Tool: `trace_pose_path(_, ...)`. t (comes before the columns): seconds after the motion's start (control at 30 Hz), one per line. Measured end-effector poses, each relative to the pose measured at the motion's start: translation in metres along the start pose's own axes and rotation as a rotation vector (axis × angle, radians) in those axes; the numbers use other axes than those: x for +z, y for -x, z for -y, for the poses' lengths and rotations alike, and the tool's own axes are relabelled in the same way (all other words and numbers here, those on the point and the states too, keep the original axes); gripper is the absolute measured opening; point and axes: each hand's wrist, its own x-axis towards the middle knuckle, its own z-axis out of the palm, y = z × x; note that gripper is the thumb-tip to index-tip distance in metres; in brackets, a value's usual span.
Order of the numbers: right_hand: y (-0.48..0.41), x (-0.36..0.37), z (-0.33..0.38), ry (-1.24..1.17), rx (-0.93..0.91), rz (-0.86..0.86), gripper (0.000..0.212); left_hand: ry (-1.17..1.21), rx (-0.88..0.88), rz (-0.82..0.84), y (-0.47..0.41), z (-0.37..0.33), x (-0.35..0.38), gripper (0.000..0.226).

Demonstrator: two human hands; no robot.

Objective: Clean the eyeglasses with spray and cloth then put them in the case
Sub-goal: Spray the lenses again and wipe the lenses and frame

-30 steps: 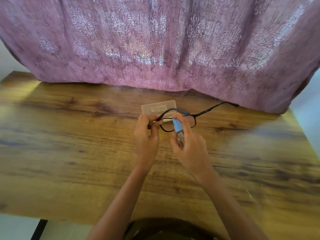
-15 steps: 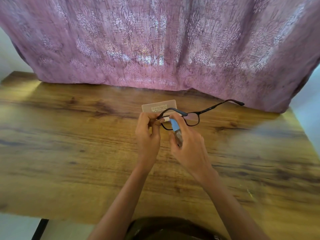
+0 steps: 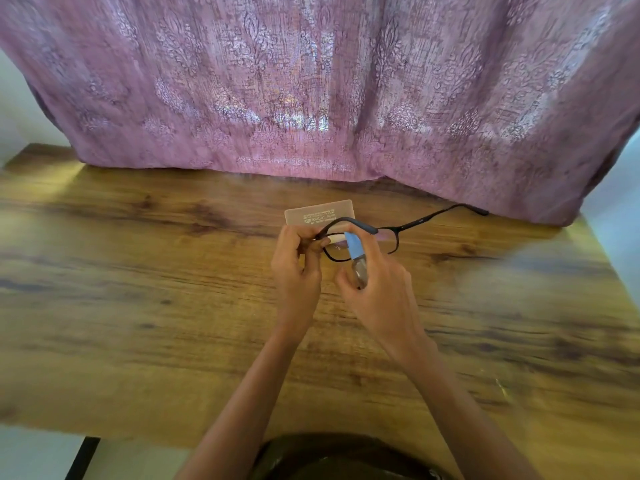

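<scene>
Black-framed eyeglasses [image 3: 415,224] are held above the wooden table [image 3: 138,289] with both arms unfolded, one arm reaching right toward the curtain. My left hand [image 3: 296,268] pinches the frame at its left corner. A small spray bottle [image 3: 356,256] with a light blue top and clear body is gripped by my right hand [image 3: 381,296], its index finger on the top and the nozzle close to the left lens. Behind the glasses lies a flat beige case [image 3: 318,213] with printed text, partly hidden by them.
A pink patterned curtain [image 3: 329,84] hangs over the table's far edge. The table's near edge runs along the bottom, with a dark object [image 3: 339,455] below it in front of me. Pale floor shows at both sides.
The glasses and both hands shifted slightly left and back; the bottle stays aimed at the left lens. Grips are unchanged.
</scene>
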Motion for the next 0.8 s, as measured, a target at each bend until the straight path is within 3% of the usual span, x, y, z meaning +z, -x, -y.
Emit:
trace_pose_path(0.23,0.002,-0.002,0.001,-0.077,0.027,-0.108,0.059,-0.037,-0.001,0.015,0.001,0.005,-0.001,0.019)
trace_pose_path(0.6,-0.006,-0.023,-0.033,0.06,0.056,-0.019,0.056,-0.041,0.021,0.016,0.001,0.011,-0.002,0.014)
trace_pose_path(0.8,-0.001,-0.023,-0.033,0.11,0.139,-0.089,0.058,-0.041,0.016,0.012,0.001,0.013,-0.002,0.027)
